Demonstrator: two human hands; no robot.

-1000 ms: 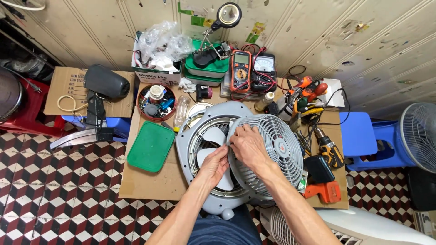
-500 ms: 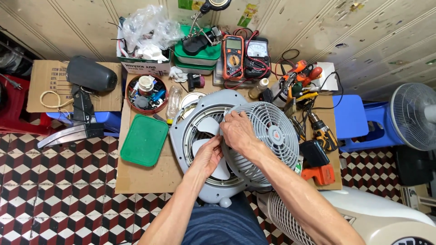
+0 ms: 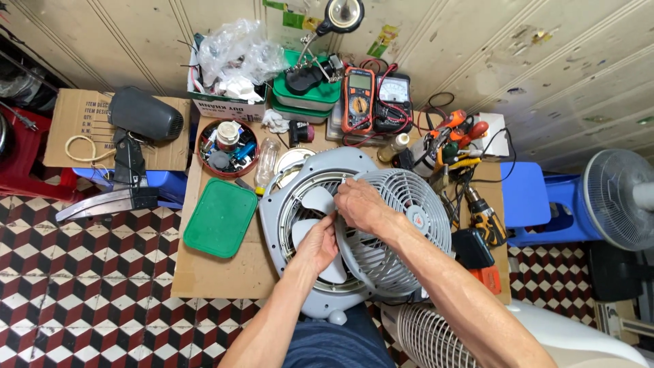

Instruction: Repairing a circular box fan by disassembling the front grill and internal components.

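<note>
Working the round grille [image 3: 402, 232] off the grey box fan [image 3: 300, 225] flat on the cardboard-topped bench [image 3: 211, 272]: it's shifted right, white blades [image 3: 317, 204] exposed, yet it overlaps the housing, so we judge removal partway. Our left hand [image 3: 319, 242] has fingers curled onto the grille's edge, our right hand [image 3: 361, 204] grips its rim. Green lid [image 3: 221, 218] lies just left, multimeters [image 3: 375, 102] behind.
</note>
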